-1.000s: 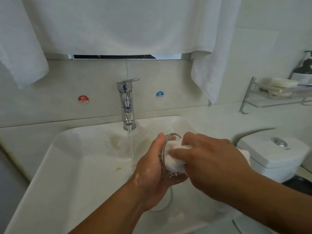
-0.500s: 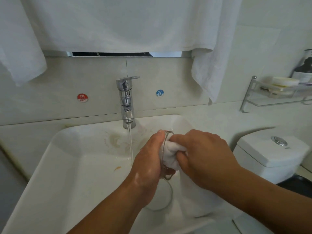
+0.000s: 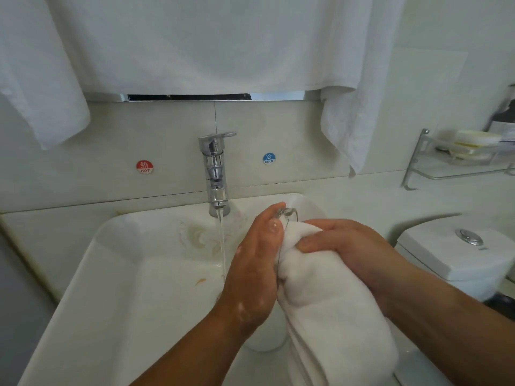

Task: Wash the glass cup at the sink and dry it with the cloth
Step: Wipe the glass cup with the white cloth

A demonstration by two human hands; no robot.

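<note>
Room: the sink [image 3: 125, 288] was left open on its left side.
Glass cup [image 3: 289, 211]: was gripped by the left hand [image 3: 253, 268], over the basin.
Cloth [image 3: 334, 302]: was clutched by the right hand [image 3: 351, 246], against the cup.

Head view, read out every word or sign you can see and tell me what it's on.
"热 HOT": red round sticker, left of the tap.
"冷 COLD": blue round sticker, right of the tap.
Dark bottle at the right edge: any label too blurred to read.
</note>
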